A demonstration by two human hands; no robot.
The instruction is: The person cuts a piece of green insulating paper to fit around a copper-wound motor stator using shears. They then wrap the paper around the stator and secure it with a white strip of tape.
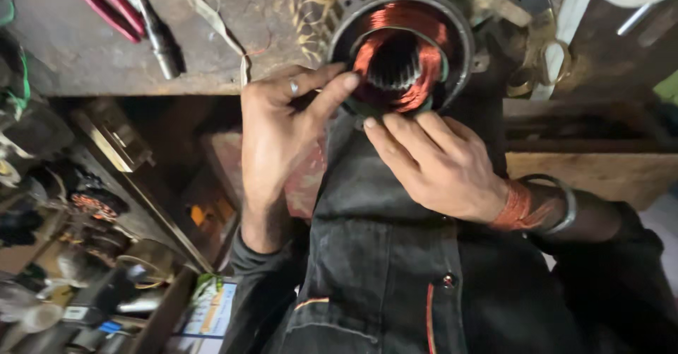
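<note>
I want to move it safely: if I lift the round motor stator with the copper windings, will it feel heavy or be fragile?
The stator probably feels heavy for its size, since its ring looks like thick metal. The copper windings are thin wire, so likely easy to scratch or bend. Being round, it may roll if set on its side.

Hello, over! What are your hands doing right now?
Left hand and right hand fingering copper windings in the motor stator. Stator on lap. Nothing blocking.

Scuffed workbench (212, 57) (dim, cluttered shelves (106, 205))
</note>
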